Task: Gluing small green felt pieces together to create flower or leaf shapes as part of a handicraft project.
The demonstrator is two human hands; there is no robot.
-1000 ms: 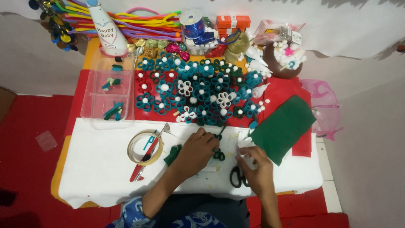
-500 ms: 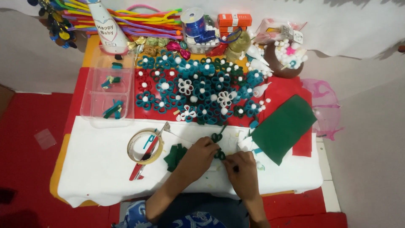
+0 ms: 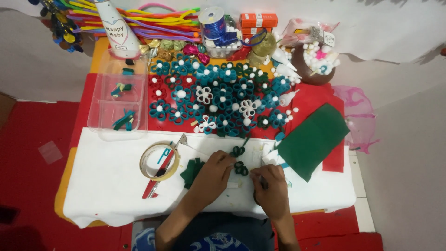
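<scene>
My left hand (image 3: 213, 175) pinches a small dark green looped felt flower (image 3: 241, 168) on the white sheet (image 3: 107, 190). My right hand (image 3: 269, 188) is curled just to the right of it, with its fingertips at the flower's edge. Something dark, perhaps scissors, is hidden under that hand. A second green looped piece (image 3: 238, 151) lies just above. Dark green felt scraps (image 3: 191, 169) lie left of my left hand.
A tape ring (image 3: 160, 160) and a red-handled tool (image 3: 155, 183) lie to the left. A green felt sheet (image 3: 311, 139) lies to the right. Several teal and red felt flowers (image 3: 218, 97) fill the red mat behind. A clear compartment box (image 3: 118, 100) stands at the back left.
My right hand has come in from the right, over the black scissors, to meet my left hand at the green flower. My left hand has stayed near the same spot.
</scene>
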